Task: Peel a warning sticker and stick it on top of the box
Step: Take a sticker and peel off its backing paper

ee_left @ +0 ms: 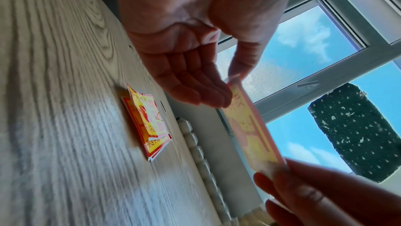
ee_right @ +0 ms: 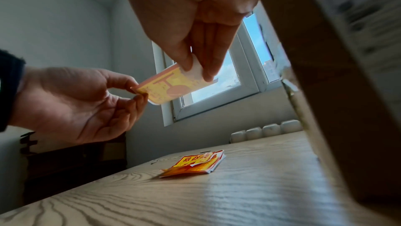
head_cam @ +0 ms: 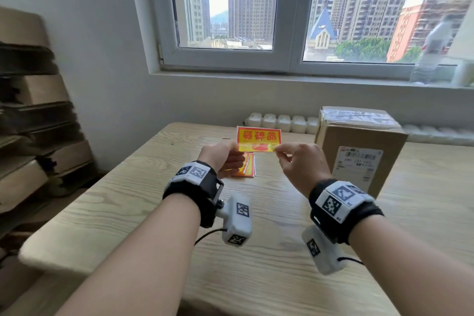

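Observation:
A red and yellow warning sticker (head_cam: 258,139) on its white backing is held up above the table between both hands. My left hand (head_cam: 222,159) pinches its left lower corner with thumb and fingertips. My right hand (head_cam: 297,159) pinches the right lower corner, where white backing (ee_right: 196,72) shows between thumb and finger. In the wrist views the sticker (ee_left: 249,133) (ee_right: 171,87) shows from behind, lit by the window. The brown cardboard box (head_cam: 359,146), taped on top and with a shipping label on its front, stands to the right of my hands.
A small pile of more red and yellow stickers (head_cam: 247,165) (ee_right: 195,163) lies on the light wood table (head_cam: 154,208) under my left hand. A white radiator (head_cam: 282,122) runs behind the table below the window. Stacked cardboard (head_cam: 33,123) fills the left side.

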### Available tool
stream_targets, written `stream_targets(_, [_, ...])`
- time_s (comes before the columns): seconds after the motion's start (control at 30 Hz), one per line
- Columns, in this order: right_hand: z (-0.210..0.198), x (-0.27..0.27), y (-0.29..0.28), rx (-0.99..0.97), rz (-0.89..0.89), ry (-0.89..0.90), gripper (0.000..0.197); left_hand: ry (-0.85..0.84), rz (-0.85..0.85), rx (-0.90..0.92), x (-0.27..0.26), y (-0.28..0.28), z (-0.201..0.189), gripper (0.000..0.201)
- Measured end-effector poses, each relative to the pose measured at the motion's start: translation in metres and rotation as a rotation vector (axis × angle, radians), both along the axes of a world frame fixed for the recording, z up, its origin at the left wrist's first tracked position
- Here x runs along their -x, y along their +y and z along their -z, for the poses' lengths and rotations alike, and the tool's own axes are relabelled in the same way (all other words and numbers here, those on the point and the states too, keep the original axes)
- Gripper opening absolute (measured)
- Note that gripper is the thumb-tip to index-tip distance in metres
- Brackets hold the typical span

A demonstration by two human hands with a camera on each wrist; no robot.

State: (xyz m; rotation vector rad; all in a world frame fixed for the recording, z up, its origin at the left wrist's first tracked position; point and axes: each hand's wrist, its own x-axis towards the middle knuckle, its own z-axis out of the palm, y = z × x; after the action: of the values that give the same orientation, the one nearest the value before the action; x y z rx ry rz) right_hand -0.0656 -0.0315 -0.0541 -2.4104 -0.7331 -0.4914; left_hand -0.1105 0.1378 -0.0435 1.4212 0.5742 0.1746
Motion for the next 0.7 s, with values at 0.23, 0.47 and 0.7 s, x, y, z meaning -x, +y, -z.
stream_targets(0.23, [0.007,0.027,-0.038,0.082,-0.009,0.114,0.027,-0.046,0.129,0.065,0.026,-0.023,0.003,0.016])
stream_targets(0.47, [0.001,0.046,-0.045,-0.100,-0.106,0.179,0.031,-0.074,0.211,0.017,0.040,-0.043,0.011,0.004])
stream_targets(0.7, [0.011,0.048,-0.052,-0.128,-0.159,0.222,0.022,-0.058,0.276,0.069,0.050,-0.061,0.013,0.005])
